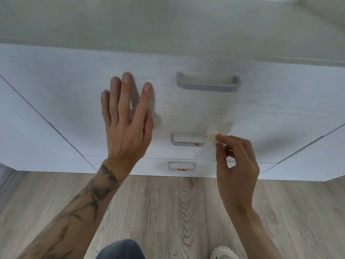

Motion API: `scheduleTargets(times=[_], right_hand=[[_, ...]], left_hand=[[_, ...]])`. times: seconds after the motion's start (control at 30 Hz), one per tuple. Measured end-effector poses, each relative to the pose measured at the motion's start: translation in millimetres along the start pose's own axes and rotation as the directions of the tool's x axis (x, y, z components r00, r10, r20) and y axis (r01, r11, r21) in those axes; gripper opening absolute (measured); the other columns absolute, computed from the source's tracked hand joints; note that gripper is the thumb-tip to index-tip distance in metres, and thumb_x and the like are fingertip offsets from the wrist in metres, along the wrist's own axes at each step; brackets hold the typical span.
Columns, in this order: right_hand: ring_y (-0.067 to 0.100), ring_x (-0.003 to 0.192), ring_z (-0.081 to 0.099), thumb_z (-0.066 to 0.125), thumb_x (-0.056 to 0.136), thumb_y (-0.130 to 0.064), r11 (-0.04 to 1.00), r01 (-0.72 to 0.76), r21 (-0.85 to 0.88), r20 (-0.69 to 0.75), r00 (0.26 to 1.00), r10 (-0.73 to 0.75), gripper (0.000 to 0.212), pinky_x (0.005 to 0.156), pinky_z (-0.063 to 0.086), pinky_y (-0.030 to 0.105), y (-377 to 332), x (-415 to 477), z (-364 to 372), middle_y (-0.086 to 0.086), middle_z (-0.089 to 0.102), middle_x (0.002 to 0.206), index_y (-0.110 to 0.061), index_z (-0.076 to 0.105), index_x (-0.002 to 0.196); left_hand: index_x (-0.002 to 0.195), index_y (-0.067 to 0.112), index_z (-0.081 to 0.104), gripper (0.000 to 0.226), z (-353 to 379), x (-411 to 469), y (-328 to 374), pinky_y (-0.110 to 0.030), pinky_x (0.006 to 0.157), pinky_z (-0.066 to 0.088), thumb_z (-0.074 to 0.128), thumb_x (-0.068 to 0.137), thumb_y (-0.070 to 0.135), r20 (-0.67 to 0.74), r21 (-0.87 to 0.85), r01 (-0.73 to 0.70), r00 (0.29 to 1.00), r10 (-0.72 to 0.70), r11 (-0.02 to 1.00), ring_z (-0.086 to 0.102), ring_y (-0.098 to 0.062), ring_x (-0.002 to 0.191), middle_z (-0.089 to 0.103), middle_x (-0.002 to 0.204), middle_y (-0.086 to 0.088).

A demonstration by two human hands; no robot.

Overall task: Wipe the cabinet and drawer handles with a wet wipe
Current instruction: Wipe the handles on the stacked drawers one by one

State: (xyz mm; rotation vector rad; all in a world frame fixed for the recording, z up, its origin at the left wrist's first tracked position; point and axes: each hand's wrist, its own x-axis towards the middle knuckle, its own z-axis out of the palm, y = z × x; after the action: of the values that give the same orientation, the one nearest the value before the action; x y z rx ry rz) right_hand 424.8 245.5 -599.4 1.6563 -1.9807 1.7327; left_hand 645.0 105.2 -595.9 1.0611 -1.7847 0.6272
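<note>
Left forearm, tattooed, reaches up from lower left. Left hand is open, fingers spread and straight, palm toward the top drawer front; holds nothing; whether the palm touches the front cannot be told. Shadow of the hand falls on the front just right of the fingers. Up and right of that hand, well clear of it: top handle, grey bar, looks clean. Just right of the left thumb, lower: middle handle, with an orange-red smear along its lower bar. Below that, nearer the floor: bottom handle, also smeared orange-red. Wipe, white and crumpled, sits at the right end of the middle handle, covering that end; orange stain shows on its upper fold, beside the fingertips. Right hand has the wipe pinched between thumb and fingertips, other fingers curled in; the wipe hangs left and down from the pinch. Cabinet doors flank the drawers, left door and right door. Wood-look floor below. At bottom edge, under the hands: dark trouser knee and pale shoe to its right.
</note>
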Motion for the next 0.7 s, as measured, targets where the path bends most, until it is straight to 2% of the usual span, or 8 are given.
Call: scheduleTargets(times=[0.1,0.2,0.37,0.5,0.6,0.7], right_hand=[[0.006,0.089,0.065,0.073,0.096,0.000,1.000,0.002,-0.009,0.087,0.996,-0.002,0.027,0.081,0.052,0.011,10.7,-3.8,13.4,-0.007,0.063,0.119,-0.010,0.075,0.121],[0.011,0.087,0.065,0.078,0.093,-0.005,0.998,0.043,-0.037,0.153,0.988,-0.037,0.034,0.081,0.054,0.017,22.6,-6.2,21.3,-0.009,0.061,0.119,-0.013,0.076,0.126],[0.019,0.101,0.058,0.082,0.092,-0.009,0.975,0.190,-0.117,0.089,0.980,-0.180,0.021,0.090,0.048,0.016,30.6,-2.4,31.9,-0.001,0.074,0.105,-0.013,0.082,0.113],[0.018,0.100,0.054,0.082,0.092,-0.016,0.952,0.287,-0.108,0.131,0.953,-0.273,0.014,0.088,0.043,0.030,25.7,-2.7,48.1,-0.004,0.074,0.097,-0.014,0.084,0.106],[0.019,0.101,0.053,0.082,0.092,-0.014,0.958,0.262,-0.120,0.108,0.962,-0.250,0.016,0.090,0.045,0.027,36.0,-2.9,36.0,-0.008,0.072,0.099,-0.015,0.083,0.108],[0.022,0.101,0.054,0.083,0.091,-0.013,0.974,0.195,-0.112,0.061,0.980,-0.189,0.017,0.087,0.050,0.032,32.9,-5.8,37.8,-0.011,0.070,0.100,-0.015,0.083,0.107]], left_hand=[[0.170,0.021,0.014,0.067,13.3,-8.8,-1.2,-0.056,0.132,0.007,0.044,0.111,0.020,-0.018,0.022,-0.003,1.000,0.004,1.000,-0.008,-0.027,0.164,0.018,0.165,-0.026],[0.170,0.023,0.010,0.064,26.4,-7.8,-4.3,-0.053,0.133,0.003,0.035,0.112,0.029,-0.064,0.049,-0.015,0.998,0.018,0.999,-0.011,-0.026,0.163,0.021,0.161,-0.028],[0.170,0.025,0.007,0.063,40.2,-7.6,-7.7,-0.049,0.133,-0.001,0.024,0.111,0.038,-0.137,0.091,-0.036,0.989,0.049,0.995,-0.010,-0.024,0.164,0.025,0.157,-0.029],[0.170,0.024,0.008,0.064,43.8,-7.8,-7.5,-0.048,0.133,0.000,0.023,0.110,0.038,-0.161,0.114,-0.038,0.985,0.057,0.993,-0.010,-0.023,0.163,0.027,0.155,-0.029],[0.170,0.024,0.008,0.064,44.5,-9.2,-7.3,-0.048,0.133,0.001,0.023,0.109,0.038,-0.169,0.121,-0.039,0.984,0.059,0.992,-0.009,-0.023,0.164,0.028,0.154,-0.029],[0.170,0.024,0.008,0.065,46.2,-8.9,-7.0,-0.048,0.133,0.001,0.023,0.109,0.038,-0.174,0.137,-0.043,0.982,0.067,0.990,-0.008,-0.023,0.164,0.030,0.153,-0.028]])
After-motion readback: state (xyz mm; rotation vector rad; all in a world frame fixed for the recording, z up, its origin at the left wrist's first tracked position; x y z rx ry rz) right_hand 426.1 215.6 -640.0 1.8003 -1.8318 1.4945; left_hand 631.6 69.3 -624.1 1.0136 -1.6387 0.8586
